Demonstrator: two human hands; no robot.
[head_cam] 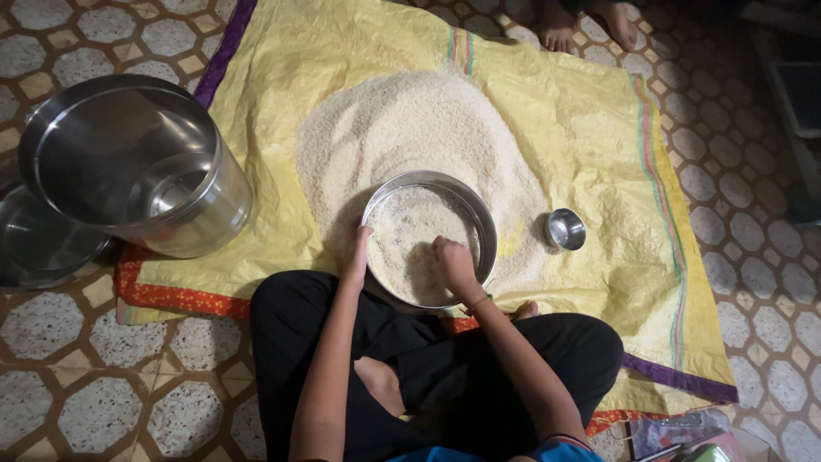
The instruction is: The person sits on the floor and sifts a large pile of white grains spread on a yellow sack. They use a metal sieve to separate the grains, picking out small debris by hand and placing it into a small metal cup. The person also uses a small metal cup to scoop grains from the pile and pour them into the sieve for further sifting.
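Observation:
A round steel sieve (484, 214) with rice inside rests on a heap of rice (419, 120) spread over a yellow sheet (581, 120). My left hand (357, 255) grips the sieve's near-left rim. My right hand (453, 263) is inside the sieve, fingers curled down into the rice; whether it holds grains I cannot tell. I sit cross-legged in black trousers at the sheet's near edge.
A large empty steel drum (128, 162) stands at the left on the sheet's corner, with a steel lid (38, 244) beside it on the tiled floor. A small steel bowl (564, 229) sits right of the sieve. Another person's bare feet (586, 24) show at the far edge.

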